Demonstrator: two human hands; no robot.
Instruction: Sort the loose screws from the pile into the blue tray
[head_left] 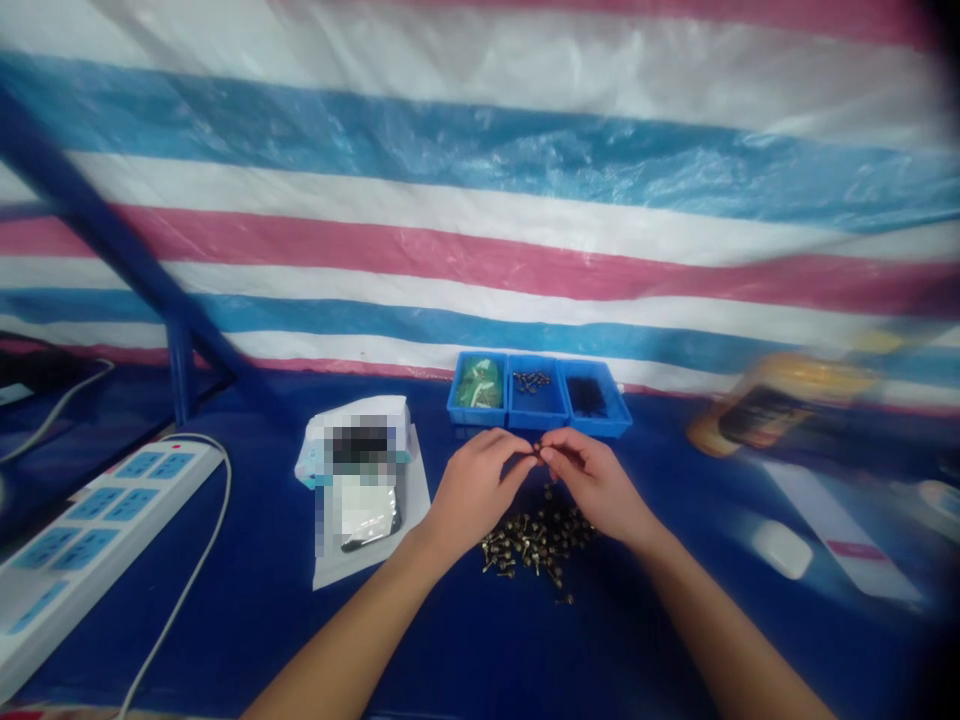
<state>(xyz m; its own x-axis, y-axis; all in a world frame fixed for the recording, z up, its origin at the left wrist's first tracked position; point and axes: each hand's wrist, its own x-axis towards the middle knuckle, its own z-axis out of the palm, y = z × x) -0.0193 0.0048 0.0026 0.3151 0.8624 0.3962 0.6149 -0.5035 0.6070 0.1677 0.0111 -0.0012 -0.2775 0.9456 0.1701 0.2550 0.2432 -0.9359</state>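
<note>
My left hand and my right hand meet fingertip to fingertip, both closed in a pinch. Between them is a small dark brownish screw-like piece, mostly covered by the fingers. Just below the hands, a loose pile of brass-coloured screw-like pieces lies on the blue table. Beyond the fingers stand three blue bins side by side. The left bin contains a green and clear bag, the middle bin several small metal screws, and the right bin thin black pieces.
To the left, a white power strip lies with its cable near a soft white packet and a white sheet. At right are a blurred amber bottle, a white rounded object and a white strip. Striped sheeting hangs behind.
</note>
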